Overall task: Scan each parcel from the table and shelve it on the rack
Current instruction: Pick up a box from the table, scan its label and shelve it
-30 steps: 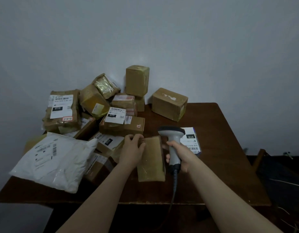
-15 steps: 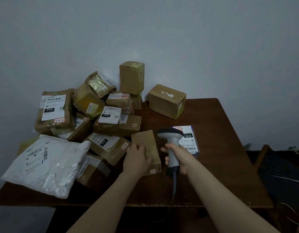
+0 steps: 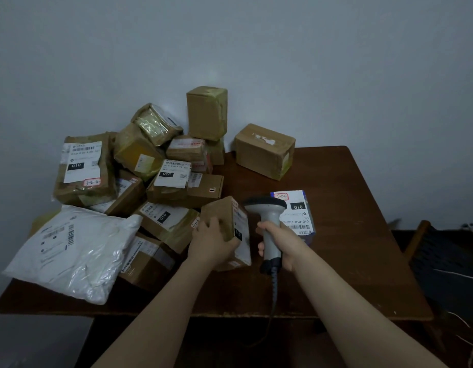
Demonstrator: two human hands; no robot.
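My left hand grips a small brown cardboard parcel near the middle of the dark wooden table. The parcel stands tilted, its white label side turned right toward the scanner. My right hand holds a grey corded barcode scanner by the handle, head up, just right of the parcel. A white-labelled blue-edged parcel lies flat behind the scanner.
A heap of several brown parcels fills the table's left and back. A white plastic mailer lies at the front left. One brown box sits alone at the back. A chair stands at the right.
My left hand has turned the small brown parcel from lying flat to standing, so its label side faces the scanner. My right hand has stayed put with the scanner.
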